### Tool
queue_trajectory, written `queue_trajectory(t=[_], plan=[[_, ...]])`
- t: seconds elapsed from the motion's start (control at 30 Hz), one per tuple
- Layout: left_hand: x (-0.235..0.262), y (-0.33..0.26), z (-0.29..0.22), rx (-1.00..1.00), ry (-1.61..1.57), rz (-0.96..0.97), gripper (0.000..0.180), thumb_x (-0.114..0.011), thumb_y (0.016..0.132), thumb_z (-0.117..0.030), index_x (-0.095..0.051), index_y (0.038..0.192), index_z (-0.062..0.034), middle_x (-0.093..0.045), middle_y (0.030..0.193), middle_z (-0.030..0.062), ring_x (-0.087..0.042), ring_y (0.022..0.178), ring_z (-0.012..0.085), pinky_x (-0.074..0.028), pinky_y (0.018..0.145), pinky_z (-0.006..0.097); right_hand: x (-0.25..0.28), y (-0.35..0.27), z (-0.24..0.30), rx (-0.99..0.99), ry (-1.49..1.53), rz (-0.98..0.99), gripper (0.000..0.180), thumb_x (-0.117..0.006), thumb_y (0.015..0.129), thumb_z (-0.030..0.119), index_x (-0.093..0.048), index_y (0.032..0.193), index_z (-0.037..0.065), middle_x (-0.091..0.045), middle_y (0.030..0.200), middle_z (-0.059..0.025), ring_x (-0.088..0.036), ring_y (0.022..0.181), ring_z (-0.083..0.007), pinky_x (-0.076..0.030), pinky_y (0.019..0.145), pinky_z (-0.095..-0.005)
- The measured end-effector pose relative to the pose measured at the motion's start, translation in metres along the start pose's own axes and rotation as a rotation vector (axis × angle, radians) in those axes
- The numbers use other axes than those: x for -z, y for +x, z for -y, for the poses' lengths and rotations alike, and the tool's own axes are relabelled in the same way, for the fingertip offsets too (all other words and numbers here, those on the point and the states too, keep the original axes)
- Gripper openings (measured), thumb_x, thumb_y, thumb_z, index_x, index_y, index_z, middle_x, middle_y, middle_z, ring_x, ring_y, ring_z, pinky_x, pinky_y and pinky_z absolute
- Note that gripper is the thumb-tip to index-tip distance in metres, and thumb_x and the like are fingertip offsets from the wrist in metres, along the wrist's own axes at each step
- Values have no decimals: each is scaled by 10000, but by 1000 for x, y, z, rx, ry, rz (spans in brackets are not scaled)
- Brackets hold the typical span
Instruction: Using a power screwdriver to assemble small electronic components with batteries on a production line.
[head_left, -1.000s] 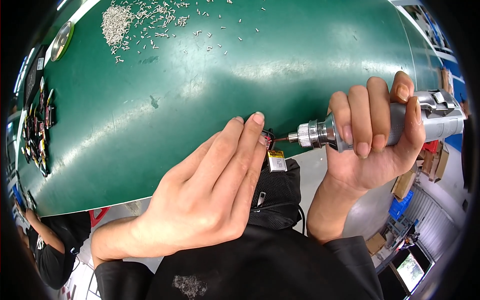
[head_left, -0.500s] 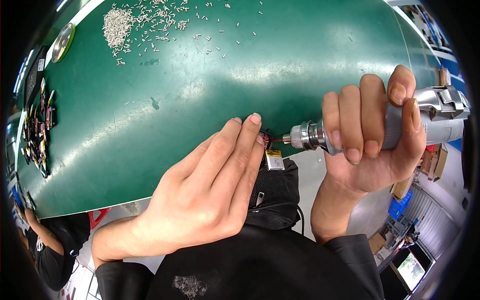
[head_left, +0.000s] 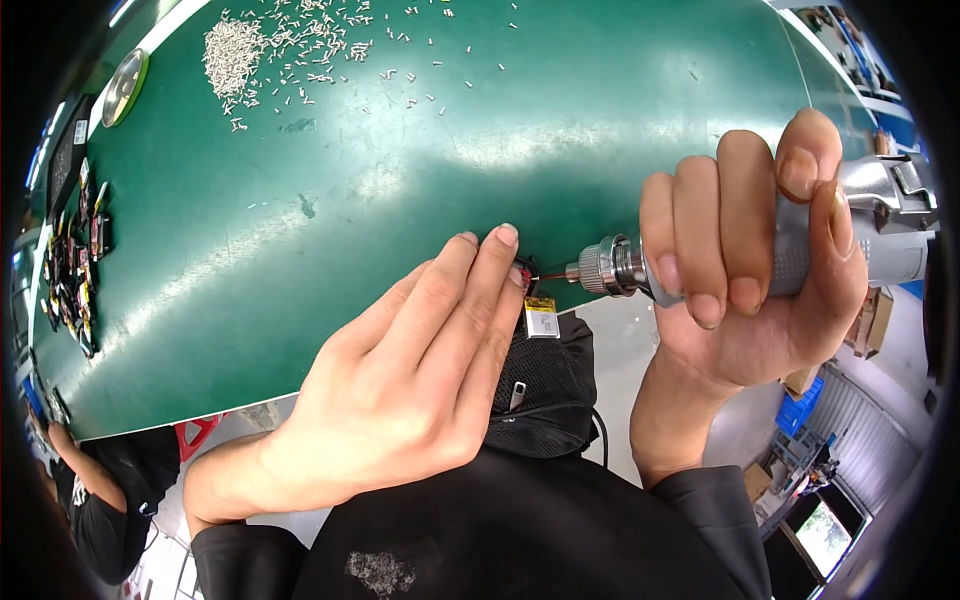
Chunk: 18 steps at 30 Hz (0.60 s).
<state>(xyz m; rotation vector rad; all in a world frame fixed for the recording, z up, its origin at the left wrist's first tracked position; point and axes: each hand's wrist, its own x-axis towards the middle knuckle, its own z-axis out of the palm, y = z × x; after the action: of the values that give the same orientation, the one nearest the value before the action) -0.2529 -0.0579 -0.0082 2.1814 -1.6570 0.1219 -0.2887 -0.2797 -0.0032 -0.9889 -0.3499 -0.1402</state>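
Right hand is wrapped tight round the silver electric screwdriver, bit at the small part on the green tabletop edge. Left hand lies flat, fingers straight, pinning that part; the screw looks mid-drive, and loose screws wait behind.

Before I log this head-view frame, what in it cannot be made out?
- Small part under the left hand: fingers cover it; only red wires and a yellow-edged tag show.
- Electric screwdriver: right hand hides the body; the rear blurs at the rim.
- Scattered screws: too small to type.
- Parts at left edge: distorted.
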Motion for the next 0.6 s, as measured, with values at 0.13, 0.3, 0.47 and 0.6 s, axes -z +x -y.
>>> queue_trajectory(t=[0.13, 0.3, 0.47, 0.6], plan=[[0, 0, 1, 9, -10, 1, 388, -644, 607, 22, -638, 981, 123, -627, 1101, 235, -631, 967, 317, -558, 791, 372, 1, 6, 0, -29, -28, 34, 205, -363, 971, 221, -465, 1051, 63, -407, 559, 13, -429, 467, -110, -424, 567, -289], [0, 0, 1, 10, -21, 2, 394, -638, 598, 18, -641, 979, 119, -630, 1099, 231, -630, 971, 316, -557, 791, 372, -1, 10, 0, -60, -76, 69, 220, -361, 973, 224, -481, 1058, 60, -403, 549, 17, -434, 468, -108, -437, 563, -291], [0, 0, 1, 11, -13, -5, 407, -635, 593, 13, -643, 986, 115, -632, 1097, 227, -630, 973, 314, -555, 795, 371, -2, 9, -2, -62, -84, 69, 221, -366, 973, 228, -479, 1060, 59, -402, 551, 18, -433, 468, -104, -437, 563, -289], [-1, -2, 1, 9, -18, -7, 410, -633, 602, 7, -644, 998, 111, -631, 1104, 223, -629, 973, 311, -553, 800, 369, -3, 9, -1, -64, -93, 67, 223, -368, 974, 228, -478, 1063, 55, -403, 554, 17, -436, 471, -104, -439, 566, -291]])
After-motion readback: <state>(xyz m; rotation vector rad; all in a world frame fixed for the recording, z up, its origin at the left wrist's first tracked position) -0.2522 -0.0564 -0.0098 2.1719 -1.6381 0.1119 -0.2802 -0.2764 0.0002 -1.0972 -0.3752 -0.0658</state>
